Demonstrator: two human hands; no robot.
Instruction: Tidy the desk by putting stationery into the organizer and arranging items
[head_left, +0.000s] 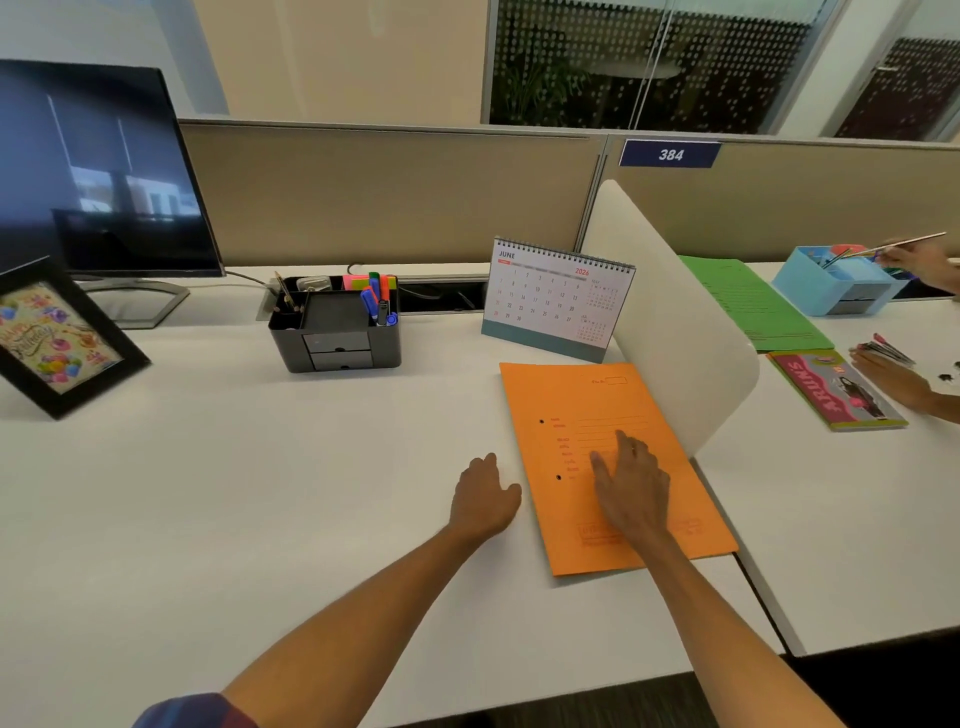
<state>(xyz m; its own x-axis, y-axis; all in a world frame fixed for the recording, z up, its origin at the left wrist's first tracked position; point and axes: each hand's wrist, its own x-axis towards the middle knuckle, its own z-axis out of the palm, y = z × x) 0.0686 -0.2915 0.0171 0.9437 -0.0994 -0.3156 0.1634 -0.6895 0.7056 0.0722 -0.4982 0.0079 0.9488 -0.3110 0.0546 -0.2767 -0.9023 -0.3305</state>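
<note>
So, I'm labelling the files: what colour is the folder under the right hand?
Orange folder, with red print, seen in the head view.

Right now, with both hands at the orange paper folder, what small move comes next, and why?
Probably turn the orange paper folder square to the desk edge. It lies skewed on the white desk, its far right side against the white curved divider. The right hand rests flat on it, and the left hand is at its left edge, so both seem placed to rotate it.

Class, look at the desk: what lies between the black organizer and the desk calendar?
In the head view, only bare white desk lies between the black organizer and the desk calendar; a dark cable slot runs behind that gap.
</note>
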